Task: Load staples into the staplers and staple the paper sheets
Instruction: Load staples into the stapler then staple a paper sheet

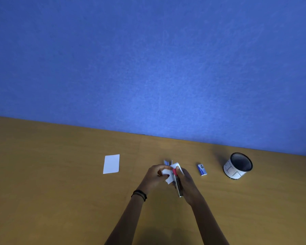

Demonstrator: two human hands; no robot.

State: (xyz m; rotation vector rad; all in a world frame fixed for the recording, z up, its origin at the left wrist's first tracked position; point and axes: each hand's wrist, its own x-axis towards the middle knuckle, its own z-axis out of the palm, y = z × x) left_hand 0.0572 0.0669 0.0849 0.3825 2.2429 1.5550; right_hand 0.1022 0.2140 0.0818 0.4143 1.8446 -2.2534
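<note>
My right hand [185, 183] wraps the stapler [177, 185] — fingers closed round its metal body, red end up and pointing far. My left hand [155, 175] pinches small paper sheets [166, 173], feeding their edge toward the stapler's red end; I can't tell if the paper is already in the mouth, too blurred. All of this is mid-table [60, 200], just above the wood. Something blue sits just beyond my hands, half hidden, can't say what. A staple box [201, 169] lies to the right, a mesh pen cup [238, 166] further right, and a spare white paper stack [111, 164] to the left, well apart. Handling guess: the stapler is rigid and fairly heavy for its size, smooth metal, so a full wrap near the rear end gives leverage for the squeeze. The paper is light and floppy, slides out of line easily — best pinched close to the corner being stapled, edges kept flush.
</note>
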